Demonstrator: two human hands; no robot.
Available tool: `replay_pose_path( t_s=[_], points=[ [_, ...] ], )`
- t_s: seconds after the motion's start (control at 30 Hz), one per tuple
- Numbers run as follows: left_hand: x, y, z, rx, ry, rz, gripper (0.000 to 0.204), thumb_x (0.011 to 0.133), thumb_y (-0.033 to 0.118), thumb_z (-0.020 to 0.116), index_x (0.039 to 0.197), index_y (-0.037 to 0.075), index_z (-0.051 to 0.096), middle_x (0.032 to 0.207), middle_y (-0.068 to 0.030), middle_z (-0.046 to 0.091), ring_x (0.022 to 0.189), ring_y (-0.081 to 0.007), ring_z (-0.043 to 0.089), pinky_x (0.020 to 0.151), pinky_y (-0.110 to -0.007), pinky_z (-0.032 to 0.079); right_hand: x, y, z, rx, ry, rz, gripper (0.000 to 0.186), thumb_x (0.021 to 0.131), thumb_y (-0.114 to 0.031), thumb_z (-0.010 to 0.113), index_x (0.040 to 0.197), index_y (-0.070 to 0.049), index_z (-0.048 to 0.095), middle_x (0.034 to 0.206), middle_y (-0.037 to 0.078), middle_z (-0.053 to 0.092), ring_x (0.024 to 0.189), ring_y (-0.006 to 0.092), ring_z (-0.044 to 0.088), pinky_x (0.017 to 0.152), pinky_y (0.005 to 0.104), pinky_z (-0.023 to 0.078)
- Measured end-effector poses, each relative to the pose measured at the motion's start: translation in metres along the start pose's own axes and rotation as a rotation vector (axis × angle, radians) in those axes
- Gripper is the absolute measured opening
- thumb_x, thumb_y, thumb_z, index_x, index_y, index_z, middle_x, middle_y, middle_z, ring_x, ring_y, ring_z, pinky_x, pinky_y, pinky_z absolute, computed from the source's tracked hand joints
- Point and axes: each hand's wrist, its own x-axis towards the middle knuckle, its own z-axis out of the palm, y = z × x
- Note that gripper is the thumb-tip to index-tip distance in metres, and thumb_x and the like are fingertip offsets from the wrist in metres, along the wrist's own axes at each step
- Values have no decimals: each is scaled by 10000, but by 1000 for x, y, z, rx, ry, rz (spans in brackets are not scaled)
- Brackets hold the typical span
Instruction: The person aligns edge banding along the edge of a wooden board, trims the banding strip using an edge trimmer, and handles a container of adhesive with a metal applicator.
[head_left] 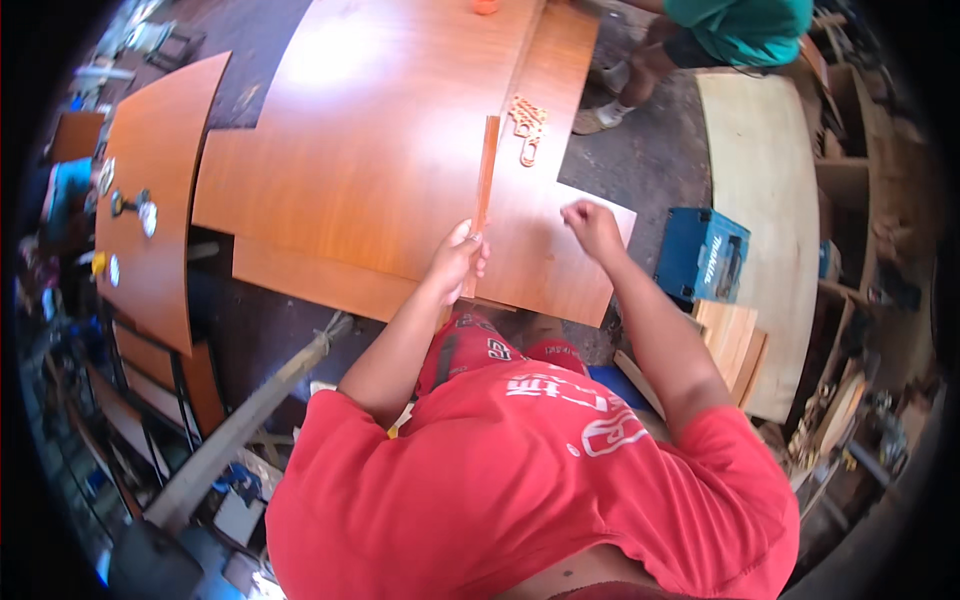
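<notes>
My left hand [458, 258] grips a long, narrow orange-brown wooden strip [489, 160], which extends away from me over large wood-finish panels [350, 180]. My right hand [592, 228], to the right of the strip, is curled over the near right panel [580, 285]; I cannot make out whether anything is in its fingers. Beyond it, a small orange-and-white cut-out piece [529, 130] lies on the panels beside a seam. A small red object [486, 6] sits at the far edge.
At top right is a person in a teal shirt [738, 25]. A separate panel [150, 270] at left carries a drill [130, 201]. To the right are a blue tool case [685, 250], a pale board [760, 140], stacked wood pieces [725, 340] and shelving [850, 220]. A pole [250, 420] slants at lower left.
</notes>
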Motion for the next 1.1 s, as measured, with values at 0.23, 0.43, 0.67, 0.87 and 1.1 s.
replay_pose_path(
  t_s=[0.23, 0.43, 0.67, 0.87, 1.1],
  points=[
    [-18, -5, 69, -112, 292, 24, 318, 1000, 211, 423, 1268, 50, 483, 784, -36, 566, 609, -94, 505, 545, -229, 411, 193, 50, 41, -206, 145, 314, 479, 776, -408, 757, 1022, -33, 589, 988, 238, 658, 869, 289, 663, 792, 399, 522],
    [-38, -2, 95, -272, 433, 87, 392, 995, 226, 431, 1323, 15, 466, 820, -54, 584, 611, -101, 502, 536, -226, 400, 203, 13, 87, -301, -11, 349, 728, 775, -387, 753, 1295, -59, 363, 1294, 217, 458, 1166, 366, 525, 967, 423, 474],
    [-51, 10, 103, -343, 452, 120, 408, 1004, 233, 421, 1349, 18, 453, 823, -53, 581, 616, -105, 495, 541, -228, 402, 245, 79, 65, -184, 311, 412, 627, 711, -370, 778, 1139, 12, 525, 1060, 202, 611, 941, 313, 624, 852, 397, 516],
    [-72, 4, 91, -135, 429, 197, 338, 999, 189, 427, 1299, 36, 446, 829, -73, 593, 640, -114, 534, 558, -242, 443, 154, 93, -47, 641, 26, 42, 235, 823, -91, 635, 1045, -20, 606, 773, 3, 605, 585, 69, 533, 499, 225, 415],
    [-107, 13, 73, 24, 93, 150, 264, 1001, 179, 406, 1226, 59, 475, 830, -86, 601, 621, -121, 560, 545, -237, 447, -94, -81, -131, -46, -450, -492, 565, 702, -22, 616, 1262, -76, 561, 907, 103, 624, 737, 167, 574, 710, 283, 481]
  ],
)
